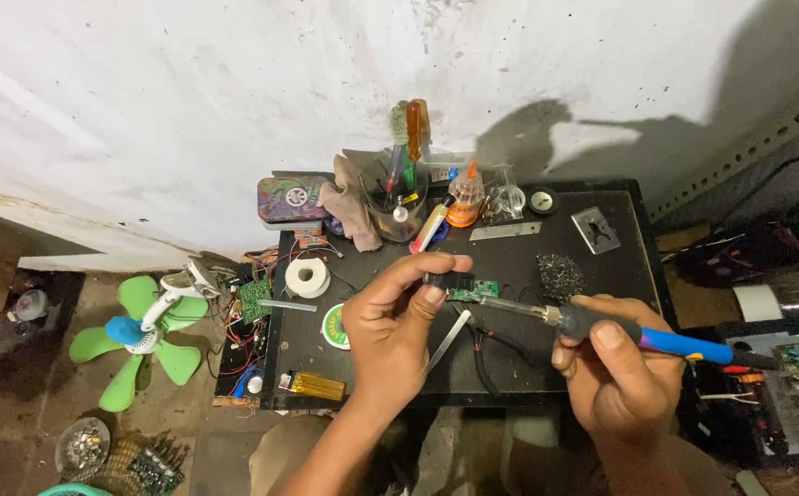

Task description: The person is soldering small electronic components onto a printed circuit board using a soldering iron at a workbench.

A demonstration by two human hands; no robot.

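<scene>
Looking down on a small black worktable [546, 367] set against a white wall. Left hand [390, 326] hovering above the table's middle, thumb and forefinger closed in a pinch on a small black part with a green circuit board [475, 288] sticking out to its right. Right hand [615, 367] wrapped in a full fist around a soldering iron [643, 338] with a black grip and blue handle, its metal shaft reaching left so the tip is meeting the near edge of the board; whether it is actually touching is too fine to tell.

Lying around on the table: a roll of white tape [308, 276] to the left, a round tin of flux [334, 326] just beside the left wrist, a tangled wire-wool tip cleaner [559, 273] to the right, a clear cup of screwdrivers [406, 197] at the far edge. Resting on the floor to the left, a green fan [138, 335].

Judging the work well done by — keeping the board pinched steady and clear of the fingertips, bringing only the tip onto the joint, holding briefly rather than pressing hard, and cleaning the tip on the wire wool — heat lingering too long risking lifted pads.
</scene>
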